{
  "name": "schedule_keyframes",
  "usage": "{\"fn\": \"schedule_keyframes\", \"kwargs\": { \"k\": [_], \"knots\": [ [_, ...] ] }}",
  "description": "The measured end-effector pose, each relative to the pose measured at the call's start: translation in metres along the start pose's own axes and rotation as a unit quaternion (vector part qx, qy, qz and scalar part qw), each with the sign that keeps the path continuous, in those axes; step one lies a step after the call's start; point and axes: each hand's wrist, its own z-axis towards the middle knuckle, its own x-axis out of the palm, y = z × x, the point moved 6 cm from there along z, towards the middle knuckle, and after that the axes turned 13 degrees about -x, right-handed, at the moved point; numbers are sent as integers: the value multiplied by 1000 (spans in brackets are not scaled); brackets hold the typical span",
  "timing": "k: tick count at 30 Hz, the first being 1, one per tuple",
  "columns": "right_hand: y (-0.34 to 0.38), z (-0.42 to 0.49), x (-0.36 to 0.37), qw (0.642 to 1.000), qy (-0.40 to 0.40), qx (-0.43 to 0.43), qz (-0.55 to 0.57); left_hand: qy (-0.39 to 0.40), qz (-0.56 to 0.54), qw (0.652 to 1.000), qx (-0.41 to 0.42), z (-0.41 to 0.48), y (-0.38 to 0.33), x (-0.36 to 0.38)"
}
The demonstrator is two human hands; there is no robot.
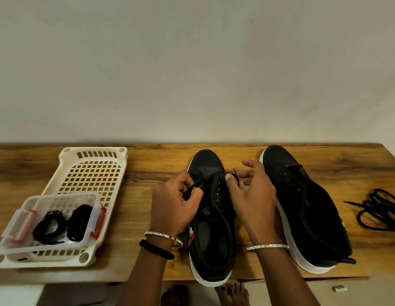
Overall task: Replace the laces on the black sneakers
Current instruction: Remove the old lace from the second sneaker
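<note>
Left hand [176,202] and right hand [251,195] each pinch the lace [195,185] at the toe eyelets of the middle sneaker [208,166]; we judge the other sneaker [302,206] stripped, 2 new laces [78,219] unused at the left edge of the bench [137,164].

1. The left hand [173,202] curls over the lace [195,186] at the middle sneaker's [212,237] left eyelets, hiding them and the lace's end.
2. At that sneaker's right eyelets, the right hand's [251,195] thumb covers the lace. Whether it pinches the lace cannot be told.
3. That sneaker's tongue lettering is too blurred to read.
4. Far right of that sneaker, the loose laces [378,208] are cut off by the picture's edge.
5. Below and right of that sneaker, a white thing [339,289] on the floor is too small to tell.
</note>
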Motion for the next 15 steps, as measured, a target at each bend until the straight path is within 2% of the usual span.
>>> {"fn": "schedule_keyframes", "kwargs": {
  "k": [4,9,11,15],
  "knots": [
    [7,-4,15,995,48,-69,-53,9,5,1000,-7,0,1,2],
    [16,-7,16,982,38,-126,-134,39,15,999,2,-1,-2,5],
    [16,-7,15,986,32,-114,-120,69,18,997,12,-1,-2,10],
    [4,-6,6,999,-13,-45,-26,141,-23,990,6,-1,4,17]
  ]
}}
